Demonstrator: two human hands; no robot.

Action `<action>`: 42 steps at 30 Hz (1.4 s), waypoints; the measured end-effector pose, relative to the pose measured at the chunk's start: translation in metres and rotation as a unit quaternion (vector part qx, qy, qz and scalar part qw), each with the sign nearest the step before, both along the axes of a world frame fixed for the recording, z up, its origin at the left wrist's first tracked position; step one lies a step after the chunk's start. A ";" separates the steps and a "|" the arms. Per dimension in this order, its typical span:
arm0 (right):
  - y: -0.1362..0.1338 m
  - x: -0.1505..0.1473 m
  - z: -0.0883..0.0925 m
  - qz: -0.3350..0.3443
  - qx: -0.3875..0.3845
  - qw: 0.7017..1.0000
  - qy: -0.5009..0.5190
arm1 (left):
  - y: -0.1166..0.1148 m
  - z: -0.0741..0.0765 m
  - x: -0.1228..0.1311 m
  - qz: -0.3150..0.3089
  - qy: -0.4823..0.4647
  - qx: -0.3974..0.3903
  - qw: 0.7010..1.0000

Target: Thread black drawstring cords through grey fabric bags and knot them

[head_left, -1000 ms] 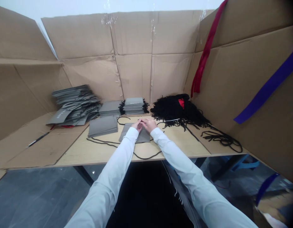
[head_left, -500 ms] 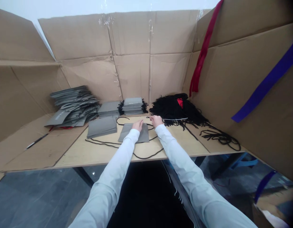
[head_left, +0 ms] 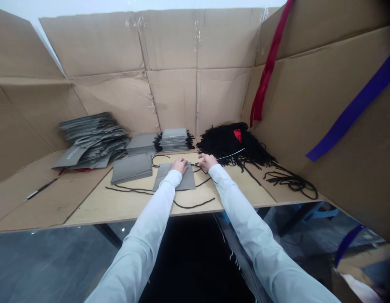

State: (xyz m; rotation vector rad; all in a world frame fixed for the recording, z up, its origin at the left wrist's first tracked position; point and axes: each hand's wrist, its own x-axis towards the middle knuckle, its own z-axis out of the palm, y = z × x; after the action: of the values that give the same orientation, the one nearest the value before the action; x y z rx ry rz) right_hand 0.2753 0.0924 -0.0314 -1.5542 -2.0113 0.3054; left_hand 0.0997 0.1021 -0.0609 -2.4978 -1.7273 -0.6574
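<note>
Cardboard walls surround the tabletop — my left hand lies open on a grey paper bag, pinning it flat, while my right hand, fingers drawn together, sits at the black cord — any grip is unclear.

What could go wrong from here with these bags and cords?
The black cord loops close to the table's front edge, so it might slide off or catch on a sleeve. Beside the right hand, loose cord could tangle with the black cord heap. The left hand rests on the gray paper bag, close beside a gray bag stack, so shifting it might knock that stack askew.
</note>
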 end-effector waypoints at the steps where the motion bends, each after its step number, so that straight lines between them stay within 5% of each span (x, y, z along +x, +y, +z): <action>1: -0.002 -0.001 0.001 -0.005 -0.019 1.000 0.008 | -0.002 0.002 0.001 -0.001 0.017 0.014 1.000; 6: -0.006 -0.003 0.007 0.001 -0.058 0.998 0.028 | -0.011 0.011 0.010 -0.012 0.091 0.059 0.994; 10: -0.008 -0.003 0.009 0.030 -0.047 0.998 0.004 | -0.005 0.017 0.015 -0.031 0.082 -0.016 0.996; 15: -0.011 -0.002 0.008 0.065 -0.033 0.997 -0.031 | 0.007 0.021 0.011 -0.054 -0.019 -0.104 0.993; 19: -0.013 -0.003 0.013 0.111 -0.033 0.993 -0.007 | 0.006 0.039 0.001 -0.033 -0.166 -0.080 0.982; 23: -0.020 -0.006 0.026 0.124 0.069 0.990 0.003 | -0.002 0.068 -0.009 -0.026 -0.332 0.000 0.943; 27: -0.031 -0.008 0.039 0.100 0.193 0.976 0.004 | -0.014 0.091 -0.013 -0.076 -0.445 -0.028 0.892; 30: -0.040 -0.006 0.050 0.124 0.250 0.960 0.029 | -0.024 0.100 -0.012 -0.102 -0.480 -0.048 0.870; 35: -0.052 0.002 0.071 0.205 0.228 0.952 0.027 | -0.035 0.105 -0.007 -0.105 -0.505 -0.043 0.856; 42: -0.060 0.007 0.097 0.242 0.257 0.922 -0.157 | -0.045 0.114 -0.004 -0.128 -0.490 -0.052 0.861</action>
State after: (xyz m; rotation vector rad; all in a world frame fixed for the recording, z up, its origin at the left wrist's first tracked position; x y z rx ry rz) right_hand 0.2821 0.0321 0.0657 -0.8053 -2.4527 -0.2958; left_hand 0.0956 0.0569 0.0528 -2.6592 -1.5911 -2.2120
